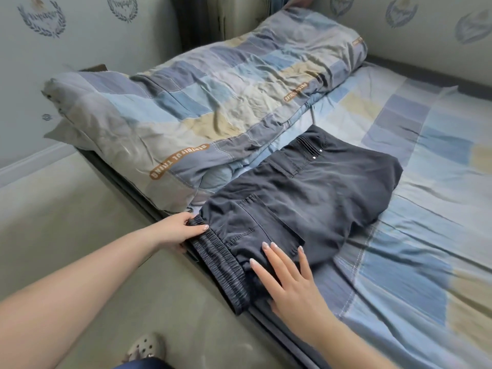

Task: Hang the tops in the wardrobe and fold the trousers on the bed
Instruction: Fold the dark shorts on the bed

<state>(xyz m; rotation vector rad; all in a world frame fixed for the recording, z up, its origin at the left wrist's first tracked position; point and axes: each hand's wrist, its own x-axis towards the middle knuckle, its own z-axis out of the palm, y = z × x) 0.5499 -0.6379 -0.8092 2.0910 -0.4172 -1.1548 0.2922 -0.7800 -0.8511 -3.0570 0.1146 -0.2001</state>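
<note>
- Your right hand [288, 278] lies nearest the lens, fingers straight and spread, pressing flat on the dark trousers [300, 198] just below the pocket; it grasps nothing.
- Your left hand [183, 230] has its fingers curled over the end of the elastic waistband [221, 265] at the bed's near edge, and I read it as gripping that corner.
- Those trousers rest on the bed [415, 275], beside the rolled patchwork duvet [202, 102], waistband toward you. They look doubled over into a compact block, so I judge the fold well under way: you seem to be flattening or squaring it, with perhaps one more fold to make.
- Of the tops nothing shows, and no wardrobe or hanger is in view, so whether the hanging half is done or still waiting cannot be told from here.
- No other trousers are visible on the sheet, though the bed runs out of the picture on the right and at the bottom.
- Hidden parts: the trouser legs are tucked out of sight under the top layer, so how many layers lie there is unclear; your left thumb is behind the fabric.
- Low in the picture, a pale perforated clog [145, 347] and a scrap of blue cloth are cut off by the edge.
</note>
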